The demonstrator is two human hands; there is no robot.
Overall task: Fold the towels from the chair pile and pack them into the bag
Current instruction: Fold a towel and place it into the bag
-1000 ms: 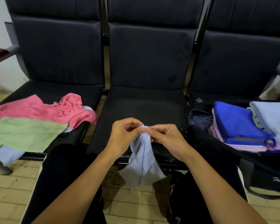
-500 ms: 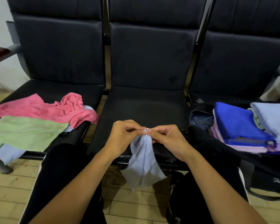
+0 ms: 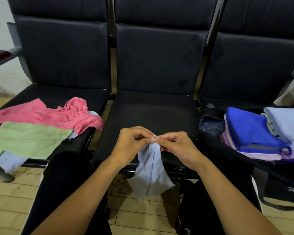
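Over the middle seat's near edge, your left hand [image 3: 131,146] and right hand [image 3: 175,146] pinch the towel [image 3: 150,173] top together; it hangs long-axis down. Bag [image 3: 227,160] lies right, nearer your right hand.

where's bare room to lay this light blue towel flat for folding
The middle seat is bare, between the pink towel and the bag. The left seat is crowded with loose towels; the right holds the bag's folded stack.
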